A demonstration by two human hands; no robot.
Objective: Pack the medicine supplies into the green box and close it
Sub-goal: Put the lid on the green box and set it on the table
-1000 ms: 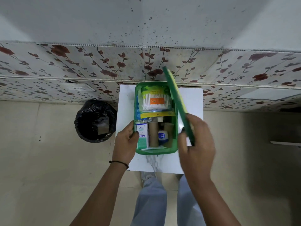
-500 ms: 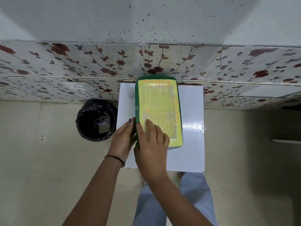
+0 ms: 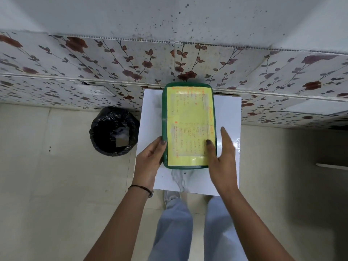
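The green box (image 3: 164, 117) stands on a small white table (image 3: 227, 113), covered by its green lid with a yellow printed label (image 3: 188, 125). The medicine supplies are hidden under the lid. My left hand (image 3: 150, 159) holds the box's near left side, thumb tip on the lid's rim. My right hand (image 3: 221, 157) lies against the near right side, thumb resting on the label, fingers stretched out along the edge.
A black-lined waste bin (image 3: 114, 130) stands on the floor left of the table. A wall with floral panels (image 3: 113, 59) runs right behind the table. My legs and a shoe (image 3: 170, 198) show below the table's front edge.
One second ago the lid was tilted up in my right hand over the open box. It then came down flat on the box, and my right hand shifted from the lid's top to its right side.
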